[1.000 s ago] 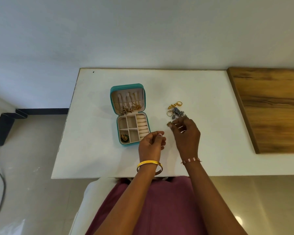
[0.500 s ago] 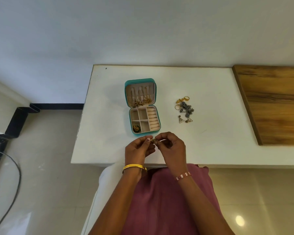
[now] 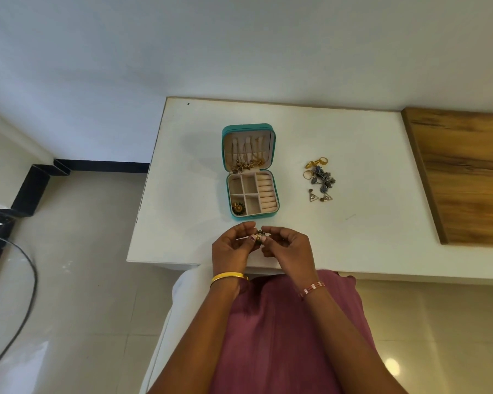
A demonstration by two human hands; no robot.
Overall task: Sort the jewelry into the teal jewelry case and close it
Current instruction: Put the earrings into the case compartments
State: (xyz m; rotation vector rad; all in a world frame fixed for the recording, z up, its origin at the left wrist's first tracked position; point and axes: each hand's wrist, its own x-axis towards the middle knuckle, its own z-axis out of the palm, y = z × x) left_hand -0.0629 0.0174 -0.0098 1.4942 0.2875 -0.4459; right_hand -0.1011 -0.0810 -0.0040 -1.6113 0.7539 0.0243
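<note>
Head view shows both hands close together above the near edge of the surface [image 3: 353, 237], just in front of the person. The left hand [image 3: 231, 248] and the right hand [image 3: 286, 248] each make a narrow grip: thumb and fingertips of both pinch one small piece of jewelry [image 3: 259, 236] between them. This piece looks gold with a dark part; I cannot tell what kind it is. On the left wrist sits a gold bangle [image 3: 228, 277], and on the right wrist a pink and white bracelet [image 3: 312, 288].

Just beyond the hands, a little farther on the white surface, stands the teal jewelry case [image 3: 249, 170], open. Its lid [image 3: 248, 147] lies back toward the far side, and gold chains [image 3: 246, 163] hang inside it. In the base there are small square compartments on the left and a row of ring rolls [image 3: 266, 193] on the right. One gold and dark earring [image 3: 237, 207] lies in the near-left compartment.

To the right of the case, apart from it, lies a small heap of loose jewelry [image 3: 320, 179]: gold rings at the far end, grey silver pieces in the middle, and two triangular earrings [image 3: 320, 197] at the near end.

A wooden board [image 3: 467, 172] covers the right side of the surface. The person wears a mauve garment [image 3: 282, 336]. On the left is a tiled floor [image 3: 83, 280] with a dark cable [image 3: 26, 308].
</note>
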